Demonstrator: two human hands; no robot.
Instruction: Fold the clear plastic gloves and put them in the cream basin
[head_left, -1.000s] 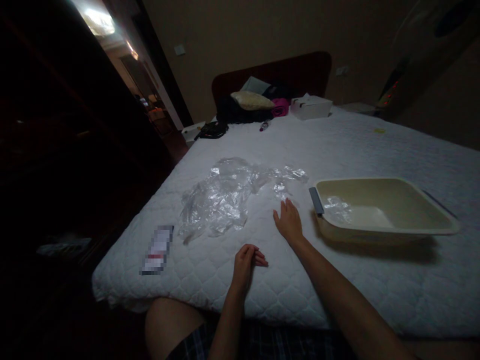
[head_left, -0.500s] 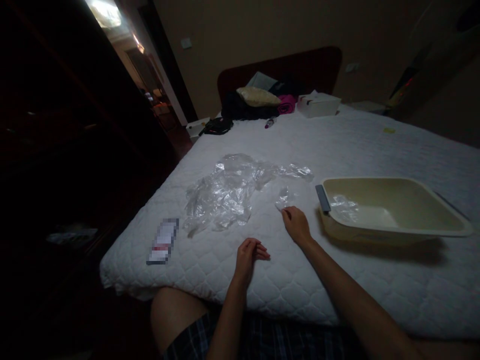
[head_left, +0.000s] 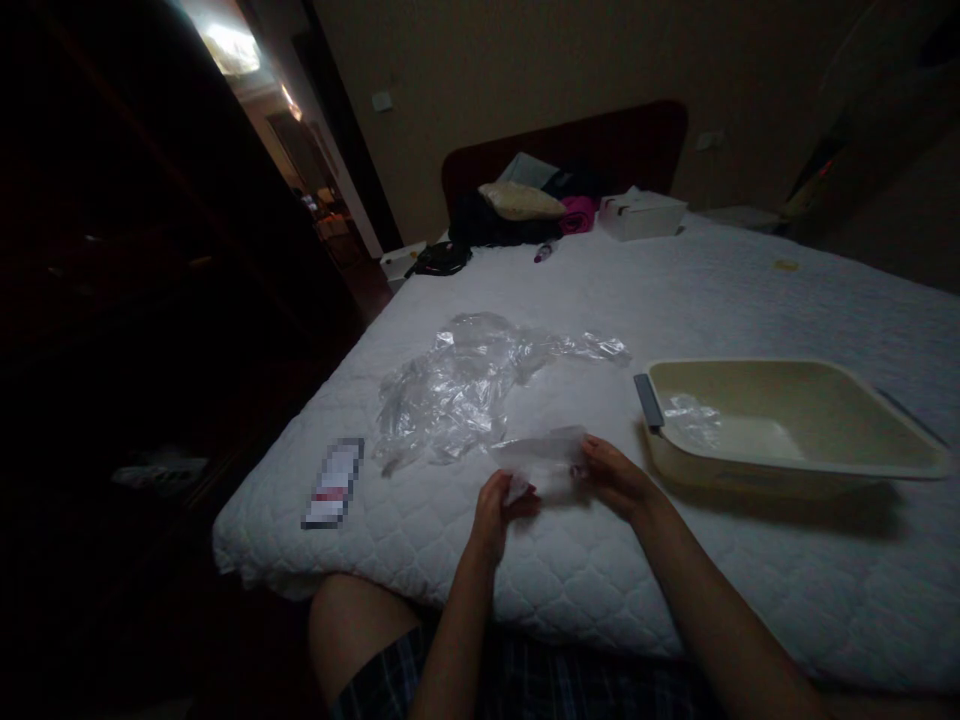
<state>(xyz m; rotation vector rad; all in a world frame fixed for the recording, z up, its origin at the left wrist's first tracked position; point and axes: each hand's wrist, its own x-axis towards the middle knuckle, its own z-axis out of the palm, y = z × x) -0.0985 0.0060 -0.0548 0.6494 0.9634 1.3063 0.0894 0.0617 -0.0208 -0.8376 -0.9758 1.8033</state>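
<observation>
Both of my hands hold one small clear plastic bag (head_left: 541, 455) just above the white quilted mattress (head_left: 675, 300). My left hand (head_left: 496, 510) pinches its left end, and my right hand (head_left: 613, 478) grips its right end. A heap of several more crumpled clear plastic bags (head_left: 465, 385) lies on the mattress just beyond my hands. To the right stands a cream plastic basin (head_left: 787, 425) with a grey handle and a bit of clear plastic (head_left: 686, 415) inside.
A small flat packet (head_left: 334, 482) lies near the mattress's left edge. Bags, a pillow and a white box (head_left: 641, 213) are piled by the dark headboard (head_left: 570, 150). A lit doorway (head_left: 300, 170) opens at the far left. My knee (head_left: 352, 640) is below the bed edge.
My right hand picked a small plastic bag off the mattress and drew it toward me. My left hand rose and took hold of its other end.
</observation>
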